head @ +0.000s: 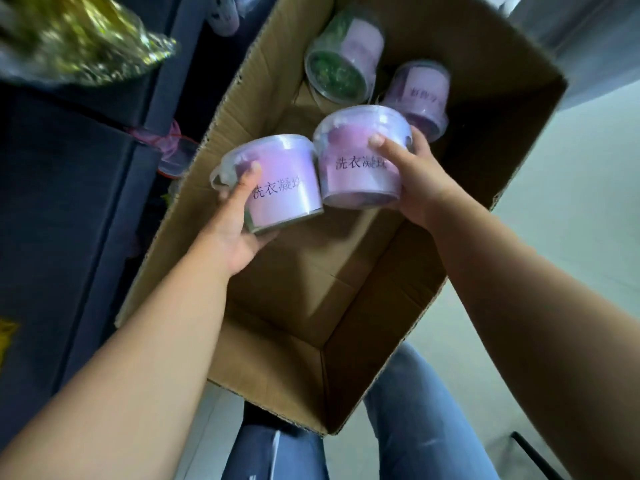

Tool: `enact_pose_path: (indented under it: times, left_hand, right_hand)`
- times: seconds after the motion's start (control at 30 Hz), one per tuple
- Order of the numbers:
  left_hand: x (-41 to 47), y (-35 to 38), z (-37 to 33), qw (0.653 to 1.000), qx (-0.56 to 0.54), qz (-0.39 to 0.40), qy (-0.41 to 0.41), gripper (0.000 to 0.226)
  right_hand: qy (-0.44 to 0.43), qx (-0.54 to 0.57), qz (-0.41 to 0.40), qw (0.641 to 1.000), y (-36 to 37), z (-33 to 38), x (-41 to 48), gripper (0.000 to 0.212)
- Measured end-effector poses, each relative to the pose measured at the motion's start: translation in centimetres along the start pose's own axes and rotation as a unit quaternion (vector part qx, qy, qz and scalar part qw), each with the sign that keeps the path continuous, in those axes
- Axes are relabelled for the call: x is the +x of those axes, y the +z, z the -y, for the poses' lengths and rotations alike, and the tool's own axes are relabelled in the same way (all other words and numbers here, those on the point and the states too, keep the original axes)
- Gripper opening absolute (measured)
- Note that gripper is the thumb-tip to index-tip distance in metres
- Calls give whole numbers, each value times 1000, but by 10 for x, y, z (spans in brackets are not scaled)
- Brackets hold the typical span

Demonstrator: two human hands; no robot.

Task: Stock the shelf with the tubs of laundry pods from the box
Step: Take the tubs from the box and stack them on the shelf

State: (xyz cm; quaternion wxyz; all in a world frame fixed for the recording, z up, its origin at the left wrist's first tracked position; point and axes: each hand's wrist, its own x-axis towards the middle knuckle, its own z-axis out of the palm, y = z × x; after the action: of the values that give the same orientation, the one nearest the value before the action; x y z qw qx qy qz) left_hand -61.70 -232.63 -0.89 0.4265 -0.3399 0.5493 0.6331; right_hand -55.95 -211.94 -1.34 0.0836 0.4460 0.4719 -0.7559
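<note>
An open cardboard box (346, 306) stands in front of me. My left hand (239, 220) grips a clear tub with a purple label (284, 181) above the box, thumb on its side. Beside it, my right hand (415, 181) grips a second purple-labelled tub (360, 161), thumb on its front. Two more tubs lie on their sides at the far end of the box: one with green pods (341, 67) and one with purple pods (420, 95).
A dark shelf unit (69, 202) stands to the left of the box, with a pink-handled tub (173, 150) partly visible on it. A blurred yellow-green item (79, 39) sits at the top left. Pale floor (571, 202) lies to the right, my jeans (415, 427) below.
</note>
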Motion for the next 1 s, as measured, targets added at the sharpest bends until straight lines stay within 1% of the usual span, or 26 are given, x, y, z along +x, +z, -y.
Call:
enact_pose_path:
  times: [0.03,0.1,0.13,0.17,0.27,0.33,0.37,0.47,0.5,0.53,0.57,0.6,0.63,0.67,0.7,0.77,0.8,0.83,0.9,0.93,1.0]
  left_hand:
    - [-15,5,-8,1000,-3,11,13,90]
    - [-45,14,-21,999,-1,19,41,114]
    - [-61,17,-26,998,6,22,58,123]
    - [-78,21,-31,996,11,30,78,127]
    - [-132,32,-34,992,3,41,122,116]
    - [-169,39,-29,989,-18,25,144,111]
    - [-189,44,-27,988,-24,16,152,104]
    - [-245,55,-19,983,-49,9,174,68]
    - [-263,55,-16,981,-64,6,185,69]
    - [-279,54,-14,978,-75,1,196,80]
    - [-293,51,-12,974,-85,-2,210,93]
    - [-311,46,-10,968,-100,-6,230,100]
    - [-326,40,-8,961,-114,-6,252,103]
    - [-345,34,-6,954,-126,-8,272,101]
    - [-363,30,-4,948,-133,-12,289,94]
    - [-394,16,1,936,-151,-23,317,69]
    - [-411,8,4,930,-158,-27,331,63]
    - [-428,-1,6,923,-162,-30,349,66]
    - [-456,-17,10,909,-165,-41,381,85]
    - [-471,-28,14,901,-172,-52,394,84]
    - [-499,-52,25,884,-195,-86,417,56]
  right_hand:
    - [-15,4,15,1000,2,13,-13,52]
    - [-46,9,40,998,5,39,-40,45]
    - [-62,9,51,997,5,50,-55,44]
    - [-74,9,67,995,3,62,-69,46]
    - [-86,8,125,988,-2,92,-109,48]
    - [-98,-13,162,982,-5,109,-138,57]
    - [-107,-30,175,978,-6,118,-154,63]
    - [-133,-67,199,969,-4,141,-193,75]
    - [-136,-74,210,965,-2,146,-206,78]
    - [-136,-79,220,963,2,151,-218,79]
    - [-136,-83,231,960,6,154,-228,77]
    - [-141,-90,245,955,12,157,-243,72]
    - [-144,-95,258,951,17,158,-256,68]
    - [-144,-98,271,947,25,160,-270,67]
    - [-147,-102,283,942,32,162,-283,68]
    - [-152,-100,316,931,49,164,-310,67]
    - [-151,-100,337,924,58,165,-326,66]
    - [-152,-105,356,916,69,165,-339,65]
    - [-156,-117,388,901,89,164,-365,67]
    - [-161,-123,404,892,102,162,-380,66]
    - [-160,-132,433,878,126,153,-409,58]
